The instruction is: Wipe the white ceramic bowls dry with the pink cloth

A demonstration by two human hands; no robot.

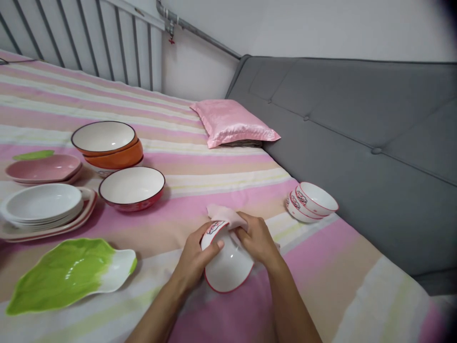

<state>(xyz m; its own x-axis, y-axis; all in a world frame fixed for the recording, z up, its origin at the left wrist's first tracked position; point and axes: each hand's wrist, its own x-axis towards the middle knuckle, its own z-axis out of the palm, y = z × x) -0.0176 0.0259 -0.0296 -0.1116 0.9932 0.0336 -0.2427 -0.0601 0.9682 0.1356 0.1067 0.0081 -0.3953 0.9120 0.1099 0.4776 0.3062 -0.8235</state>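
Note:
My left hand [195,259] grips a small white bowl with a red rim [227,269], tilted on its side with the opening toward me, just above the striped bedspread. My right hand [257,240] presses a pale pink cloth [226,215] against the bowl's upper outside edge. Both hands are closed on what they hold.
Two stacked small bowls [312,201] lie to the right near the grey headboard [357,143]. On the left are a red bowl [132,189], stacked orange bowls [107,143], white plates [43,205], a pink dish [43,167] and a green leaf-shaped plate [67,272]. A pink pillow [232,122] lies behind.

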